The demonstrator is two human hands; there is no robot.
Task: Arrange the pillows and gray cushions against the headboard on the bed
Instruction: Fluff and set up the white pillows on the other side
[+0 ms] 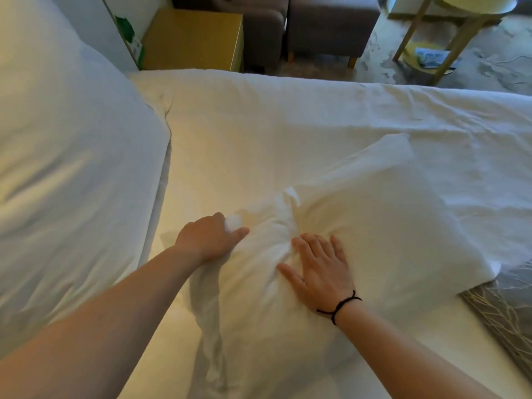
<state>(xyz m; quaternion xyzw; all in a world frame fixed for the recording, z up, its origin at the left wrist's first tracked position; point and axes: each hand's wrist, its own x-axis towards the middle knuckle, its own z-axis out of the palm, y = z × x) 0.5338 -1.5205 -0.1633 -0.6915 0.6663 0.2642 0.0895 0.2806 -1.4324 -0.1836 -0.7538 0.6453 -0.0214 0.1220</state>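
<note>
Bed (288, 125): covered in white bedding, lightly creased; it fills most of the view.
Pillow (359, 226): white, laid flat on the bed in front of the person, its near-left end bunched into folds.
Left hand (208, 237): curled around the bunched corner of the pillow, fabric gathered under the fingers and thumb.
Right hand (319, 266): laid flat on the pillow with fingers spread, pressed into the cover just beside the folds; a black cord (341, 305) is worn at the wrist.
Second pillow (66, 168): large and white, seen at the left, raised above the bed surface; what it leans on cannot be told.
Cushion (506, 306): gray with a pale branch pattern, only partly seen at the right edge, touching the pillow's right corner.
Nightstand (193, 38): yellow-brown, beyond the bed.
Ottoman (331, 24): gray, on the floor beside the nightstand.
Table (449, 38): wooden legs, at the top right.
</note>
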